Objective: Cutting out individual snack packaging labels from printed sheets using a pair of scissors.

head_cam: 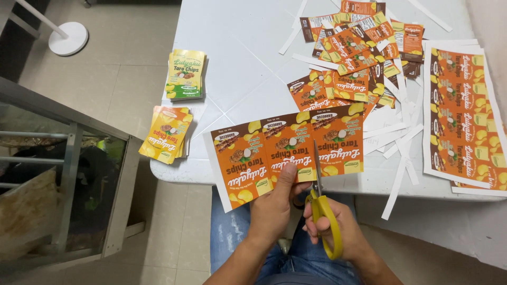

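A strip of three orange snack labels [288, 150] is held over the near edge of the white table [237, 63], its long axis running left to right along that edge, with the printed pictures and lettering upside down to the wearer, their tops pointing toward the far side of the table. The strip is pinched at its lower edge by the left hand [272, 208], thumb pressed on top near the middle label. Yellow-handled scissors [322, 211] are gripped by the right hand [338, 232], fingers closed through the loops, the blades partly parted and entered between the middle and right labels. A slanted cut into the printed area may be judged a risk, caused by the unsupported left end sagging off the table; the thumb also lies close beside the blades. Left of the strip, two stacks of cut labels, one yellow [166, 134] and one green [186, 74], are seen at the table's left edge. Beyond the strip, loose cut orange labels [354, 53] and white paper trimmings [396, 132] are scattered, and an uncut printed sheet [465, 116] is laid at the table's right side.
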